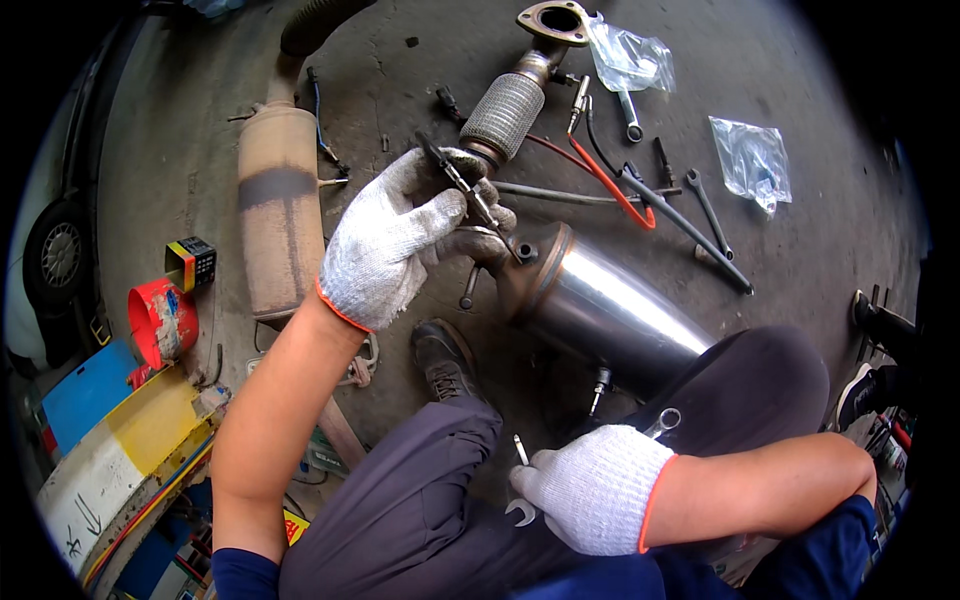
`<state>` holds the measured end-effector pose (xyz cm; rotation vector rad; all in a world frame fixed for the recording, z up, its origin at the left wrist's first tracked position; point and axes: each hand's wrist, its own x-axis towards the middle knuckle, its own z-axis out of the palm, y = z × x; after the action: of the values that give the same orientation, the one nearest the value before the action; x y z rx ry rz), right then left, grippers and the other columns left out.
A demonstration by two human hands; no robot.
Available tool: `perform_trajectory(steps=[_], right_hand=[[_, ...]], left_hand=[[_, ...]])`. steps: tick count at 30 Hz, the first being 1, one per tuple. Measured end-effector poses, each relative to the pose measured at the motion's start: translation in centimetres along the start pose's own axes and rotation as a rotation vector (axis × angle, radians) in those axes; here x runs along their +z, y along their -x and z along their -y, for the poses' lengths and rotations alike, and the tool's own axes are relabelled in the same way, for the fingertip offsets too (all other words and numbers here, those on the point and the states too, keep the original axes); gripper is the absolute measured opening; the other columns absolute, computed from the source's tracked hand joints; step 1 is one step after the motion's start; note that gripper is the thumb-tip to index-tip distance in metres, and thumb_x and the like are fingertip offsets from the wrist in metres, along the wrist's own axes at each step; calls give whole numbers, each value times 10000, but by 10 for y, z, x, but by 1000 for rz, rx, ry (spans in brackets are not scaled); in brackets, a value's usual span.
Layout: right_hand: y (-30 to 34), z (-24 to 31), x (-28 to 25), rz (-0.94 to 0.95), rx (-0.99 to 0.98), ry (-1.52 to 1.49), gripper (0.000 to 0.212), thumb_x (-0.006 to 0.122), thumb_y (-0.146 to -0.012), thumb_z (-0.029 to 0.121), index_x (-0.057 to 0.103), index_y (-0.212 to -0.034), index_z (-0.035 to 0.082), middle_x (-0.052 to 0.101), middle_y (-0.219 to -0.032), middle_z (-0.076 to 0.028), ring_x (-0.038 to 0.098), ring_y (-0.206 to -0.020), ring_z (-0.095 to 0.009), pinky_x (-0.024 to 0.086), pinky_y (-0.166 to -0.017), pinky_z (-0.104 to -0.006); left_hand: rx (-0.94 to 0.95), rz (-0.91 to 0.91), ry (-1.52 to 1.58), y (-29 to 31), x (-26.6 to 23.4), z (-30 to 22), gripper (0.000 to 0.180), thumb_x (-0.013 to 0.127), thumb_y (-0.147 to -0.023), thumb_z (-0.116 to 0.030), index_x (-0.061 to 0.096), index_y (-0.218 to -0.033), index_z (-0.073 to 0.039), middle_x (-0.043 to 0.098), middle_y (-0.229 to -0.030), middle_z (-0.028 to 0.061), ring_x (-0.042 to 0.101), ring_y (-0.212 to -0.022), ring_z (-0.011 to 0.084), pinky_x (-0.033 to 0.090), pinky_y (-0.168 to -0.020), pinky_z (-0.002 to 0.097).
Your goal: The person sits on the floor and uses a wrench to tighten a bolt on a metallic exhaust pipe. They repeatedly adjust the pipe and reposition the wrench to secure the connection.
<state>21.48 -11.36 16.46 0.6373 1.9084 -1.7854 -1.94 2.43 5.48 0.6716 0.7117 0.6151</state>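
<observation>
Over the floor (360, 100), by the steel canister (625, 300), left hand (388, 228) pinches a thin metal part (474, 197), right hand (598, 488) clamped on wrench (654, 429); bulky glove (362, 272) could let the part slip.

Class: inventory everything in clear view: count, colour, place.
canister: one, silver, centre
muffler: one, tan, left
braided pipe: one, grey, top
floor wrenches: two, silver, upper right
held wrench: one, silver, lower right
bags: two, clear, upper right
cable: one, orange, upper right
rods: two, grey, above canister
box: one, black, left
ring: one, red, left
metal piece: one, dark, centre
stick: one, white, lower centre
legs: two, grey, bottom
left hand: one, white-gloved, centre
right hand: one, white-gloved, lower right
</observation>
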Motion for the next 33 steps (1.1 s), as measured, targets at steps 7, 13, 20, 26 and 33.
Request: perform_trajectory(steps=[7,13,20,26,33], right_hand=[[1,0,0,2,-9,10,345,651,-979,99,715,-1299,-12,787,-1144,-258,806,-1058,-430,646,-878,-526],[0,0,-1,23,10,8,347,646,-983,100,715,-1307,-6,791,-1126,-256,806,-1056,-432,648,-876,-530],[0,-1,0,20,8,3,341,646,-986,110,718,-1301,-1,796,-1113,-245,809,-1051,-423,646,-873,-533],[0,-2,1,2,-4,3,343,650,-976,107,719,-1292,-8,793,-1134,-252,808,-1056,-424,644,-874,-535],[-1,0,-1,25,15,14,351,646,-979,108,719,-1303,-5,788,-1150,-263,807,-1061,-428,646,-880,-536]], left_hand=[[31,-34,38,7,16,-5,366,699,-1081,-65,608,-1426,15,724,-1280,190,782,-1167,355,688,-972,475],[14,2,54,13,19,-6,413,708,-1057,-30,582,-1451,-22,718,-1345,180,768,-1212,342,667,-1013,491],[-18,62,43,14,15,-7,479,729,-1036,-40,551,-1480,-55,690,-1401,153,734,-1276,337,623,-1089,541],[-9,75,51,16,16,-6,494,754,-1019,-79,540,-1463,-48,698,-1351,165,740,-1234,366,621,-1047,542],[-6,91,50,17,15,-7,486,777,-1010,-110,549,-1437,-73,695,-1319,181,745,-1175,399,632,-985,541]])
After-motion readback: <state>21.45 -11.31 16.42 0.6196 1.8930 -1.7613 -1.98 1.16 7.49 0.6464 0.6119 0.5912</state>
